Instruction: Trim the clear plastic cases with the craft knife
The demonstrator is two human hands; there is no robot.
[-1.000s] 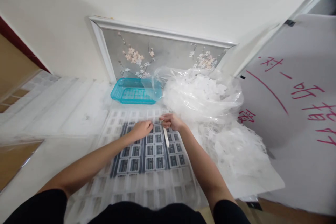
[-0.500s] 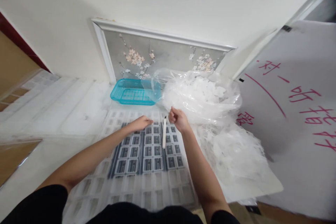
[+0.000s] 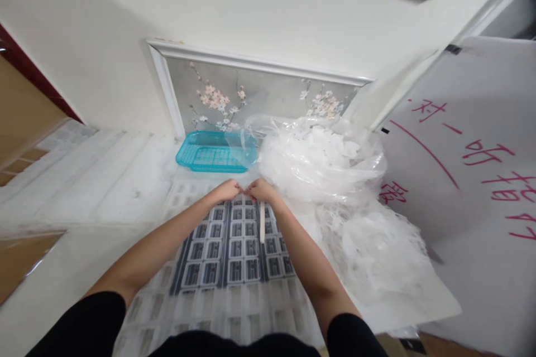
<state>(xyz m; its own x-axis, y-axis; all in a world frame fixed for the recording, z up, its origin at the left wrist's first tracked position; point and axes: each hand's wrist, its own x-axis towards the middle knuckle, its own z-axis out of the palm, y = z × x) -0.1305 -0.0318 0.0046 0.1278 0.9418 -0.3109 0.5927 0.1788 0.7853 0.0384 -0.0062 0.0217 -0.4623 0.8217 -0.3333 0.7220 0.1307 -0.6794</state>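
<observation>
My left hand (image 3: 228, 190) is closed, its fingertips pinched together above the far rows of the tray. Right beside it is my right hand (image 3: 260, 191), also closed, and the two sets of fingertips meet or nearly meet. Whatever they pinch is too small to make out. Below them lies a translucent compartment tray (image 3: 154, 312), with a block of dark grey parts (image 3: 244, 242) in pale square frames across its middle. A slim white stick-like tool (image 3: 262, 223) lies on these parts, its far end hidden by my right hand.
A turquoise plastic basket (image 3: 215, 168) stands behind the tray. To its right, a clear plastic bag (image 3: 322, 162) bulges with white pieces, and a heap of white scraps (image 3: 377, 251) lies nearer. Translucent sheets (image 3: 92, 178) cover the left side. A wall (image 3: 251, 5) rises behind.
My right hand has moved left and now meets my left hand, passing over the white tool's dark tip. My left hand stays nearly in place. The view has shifted slightly.
</observation>
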